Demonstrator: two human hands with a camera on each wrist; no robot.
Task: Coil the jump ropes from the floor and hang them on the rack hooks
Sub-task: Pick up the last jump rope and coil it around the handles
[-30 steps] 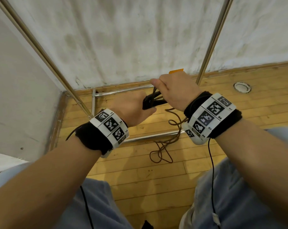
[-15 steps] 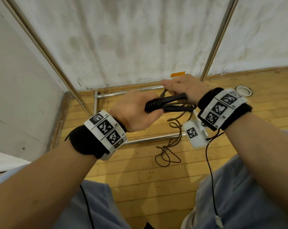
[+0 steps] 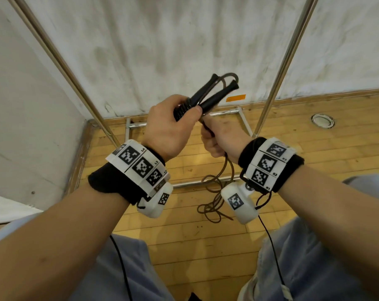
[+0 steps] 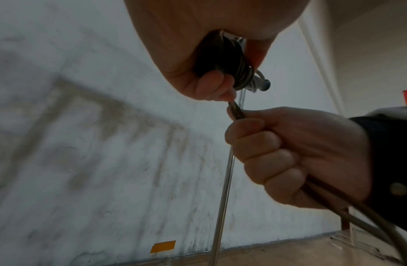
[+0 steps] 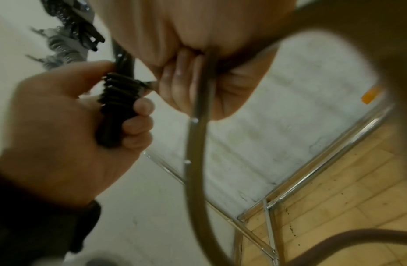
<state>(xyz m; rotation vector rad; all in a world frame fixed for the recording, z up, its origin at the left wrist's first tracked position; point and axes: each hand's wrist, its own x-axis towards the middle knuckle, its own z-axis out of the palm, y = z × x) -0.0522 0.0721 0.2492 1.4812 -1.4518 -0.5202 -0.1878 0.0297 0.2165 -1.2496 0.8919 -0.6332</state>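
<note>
My left hand [image 3: 173, 124] grips the two black jump rope handles [image 3: 208, 96] together, their ends tilted up and to the right, with several turns of brown rope wound round them [image 5: 119, 91]. My right hand [image 3: 221, 137] sits just below, fist closed round the brown rope [image 4: 236, 112]. The loose rope [image 3: 212, 200] hangs from that fist and lies tangled on the wooden floor. Chrome rack poles [image 3: 282, 68] rise in front of the white wall.
The rack's chrome base frame [image 3: 193, 182] lies on the floor beneath my hands, in the corner of two walls. An orange tape strip [image 3: 235, 97] marks the wall base. A round metal floor fitting [image 3: 322, 121] sits far right. More wound ropes [image 5: 68, 36] hang on the rack above.
My left hand has lifted and tilted the handles upward. My right hand has come off the handles' far end and dropped below the left, pulling the rope along as another turn.
</note>
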